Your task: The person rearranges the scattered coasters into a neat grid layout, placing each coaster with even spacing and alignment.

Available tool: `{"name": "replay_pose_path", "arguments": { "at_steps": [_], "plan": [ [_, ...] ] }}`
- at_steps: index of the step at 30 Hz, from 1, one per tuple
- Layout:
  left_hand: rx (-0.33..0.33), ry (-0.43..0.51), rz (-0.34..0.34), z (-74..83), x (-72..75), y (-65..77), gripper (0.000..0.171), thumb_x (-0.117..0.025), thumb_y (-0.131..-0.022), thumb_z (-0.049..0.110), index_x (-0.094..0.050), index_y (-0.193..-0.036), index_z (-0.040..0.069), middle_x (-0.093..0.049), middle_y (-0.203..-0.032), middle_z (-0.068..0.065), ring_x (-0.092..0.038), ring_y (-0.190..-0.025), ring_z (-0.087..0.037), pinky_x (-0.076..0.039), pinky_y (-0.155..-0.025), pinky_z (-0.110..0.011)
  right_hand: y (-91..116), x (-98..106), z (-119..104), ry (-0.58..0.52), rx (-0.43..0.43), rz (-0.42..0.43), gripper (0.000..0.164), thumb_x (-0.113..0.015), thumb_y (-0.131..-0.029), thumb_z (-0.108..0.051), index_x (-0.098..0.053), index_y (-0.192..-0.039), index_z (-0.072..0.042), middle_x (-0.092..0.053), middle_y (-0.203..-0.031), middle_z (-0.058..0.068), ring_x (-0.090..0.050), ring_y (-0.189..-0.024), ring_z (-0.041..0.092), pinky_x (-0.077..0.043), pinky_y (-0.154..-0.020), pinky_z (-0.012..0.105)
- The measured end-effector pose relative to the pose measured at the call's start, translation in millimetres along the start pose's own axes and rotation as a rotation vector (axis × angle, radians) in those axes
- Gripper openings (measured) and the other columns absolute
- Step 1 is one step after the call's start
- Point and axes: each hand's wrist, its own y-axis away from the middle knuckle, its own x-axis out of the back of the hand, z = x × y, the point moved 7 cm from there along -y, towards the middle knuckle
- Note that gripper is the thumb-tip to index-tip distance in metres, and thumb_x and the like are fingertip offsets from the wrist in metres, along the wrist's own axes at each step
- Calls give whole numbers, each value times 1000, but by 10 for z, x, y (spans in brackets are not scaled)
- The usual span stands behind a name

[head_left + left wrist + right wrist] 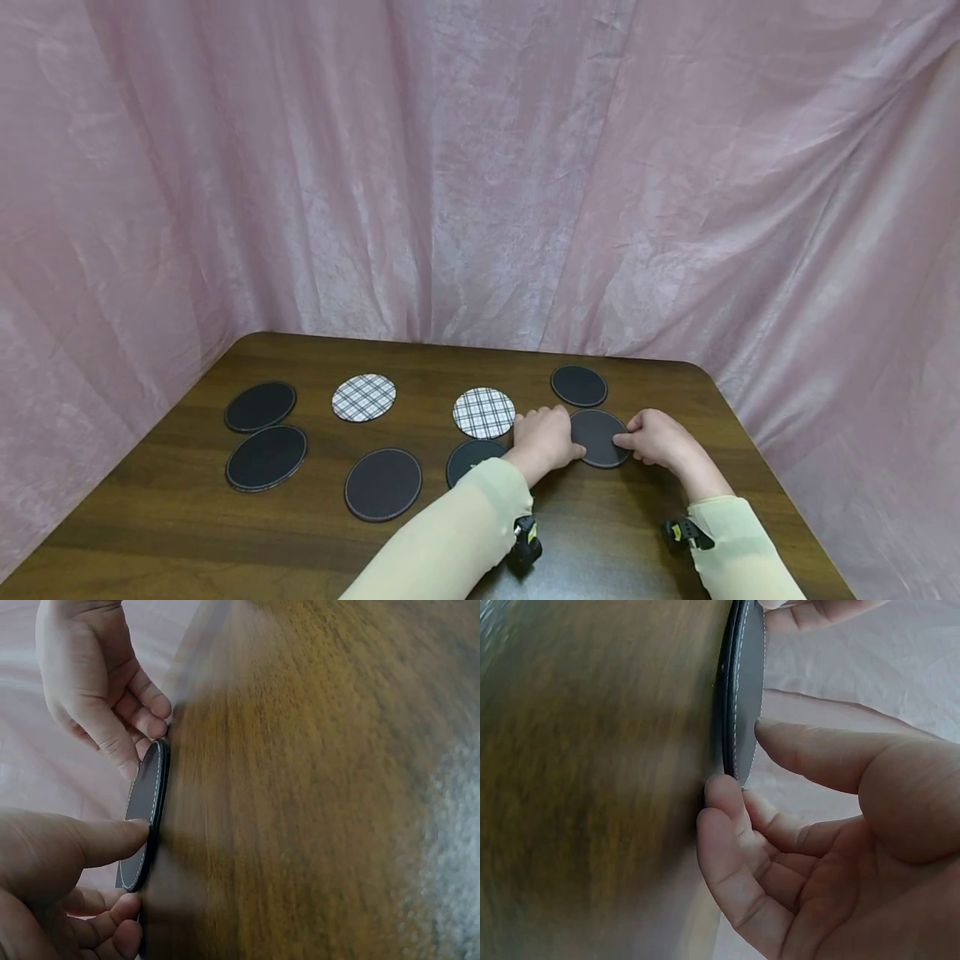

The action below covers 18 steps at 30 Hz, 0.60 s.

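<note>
A round dark coaster [598, 438] with pale edge stitching lies at the right of the table, between my two hands. My left hand [543, 439] holds its left side; the left wrist view shows the thumb [120, 836] on the top face and the fingers curled low at the rim. On the opposite side my right hand [660, 440] pinches the rim, thumb on top, fingers below, as the right wrist view shows. The coaster's edge [733, 697] looks thick there; I cannot tell whether it is one layer or two.
Another black coaster [579, 386] lies just behind. Two plaid white discs [363, 397] [483, 412] are mid-table. A dark coaster [474, 458] is partly hidden by my left arm. More dark coasters [260, 406] [266, 457] [383, 484] lie leftward. Pink curtain [480, 167] hangs behind the table.
</note>
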Motion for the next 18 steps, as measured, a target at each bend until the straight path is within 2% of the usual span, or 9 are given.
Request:
{"name": "replay_pose_path", "arguments": {
  "at_steps": [12, 18],
  "plan": [
    [-23, 28, 5, -15, 64, 47, 61, -92, -88, 49, -73, -130, 9, -76, -117, -7, -70, -110, -27, -47, -95, -46, 17, 4, 4, -107, -16, 20, 17, -78, -102, -9, -70, -101, 6, -65, -75, 9, -66, -64, 15, -61, -63, 30],
    [-46, 40, 11, -37, 78, 55, 61, -93, -88, 48, -73, -129, 8, -77, -115, -7, -70, -107, -27, -48, -94, -46, 23, 21, -25, -197, -3, 32, 19, -78, -100, -3, -65, -104, 10, -65, -77, 11, -65, -63, 14, -61, -61, 29]
  ]
}}
